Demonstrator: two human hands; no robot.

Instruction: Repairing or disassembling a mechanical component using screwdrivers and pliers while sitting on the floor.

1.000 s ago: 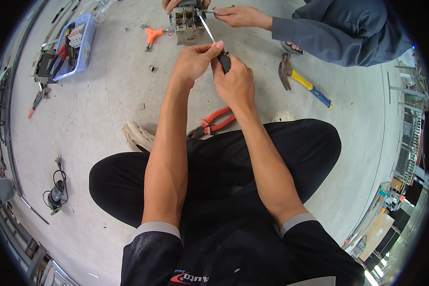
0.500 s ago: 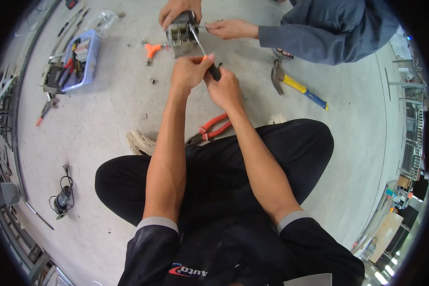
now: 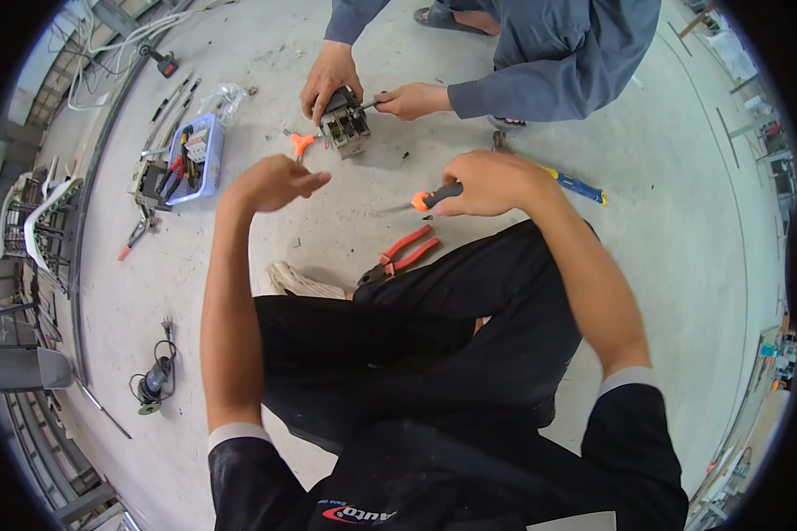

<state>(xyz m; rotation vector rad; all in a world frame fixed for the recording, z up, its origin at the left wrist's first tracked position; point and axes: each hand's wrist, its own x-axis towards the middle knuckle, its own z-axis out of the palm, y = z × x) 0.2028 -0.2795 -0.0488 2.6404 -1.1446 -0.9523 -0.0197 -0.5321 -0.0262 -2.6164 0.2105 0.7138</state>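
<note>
My right hand (image 3: 491,183) is closed round the black and orange handle of a screwdriver (image 3: 423,200); its shaft points left and is blurred. My left hand (image 3: 277,183) hovers above the floor with thumb and fingers apart and nothing visible in it. Beyond them, a dark grey electrical device, perhaps a contactor (image 3: 346,129), lies on the floor. A co-worker's left-side hand (image 3: 329,75) grips its top. Their other hand (image 3: 413,101) holds a thin tool against its side. Red-handled pliers (image 3: 405,257) lie near my legs.
An orange three-armed wrench (image 3: 302,144) lies by the device. Behind my right forearm is a hammer (image 3: 580,187) with a blue and yellow handle. A lilac basket (image 3: 209,177) of tools stands at left, and a corded power tool (image 3: 155,379) lies nearer.
My hands have drawn back from the device and moved apart, the right one carrying the screwdriver away. The co-worker's hands remain at the device. The whole view has shifted.
</note>
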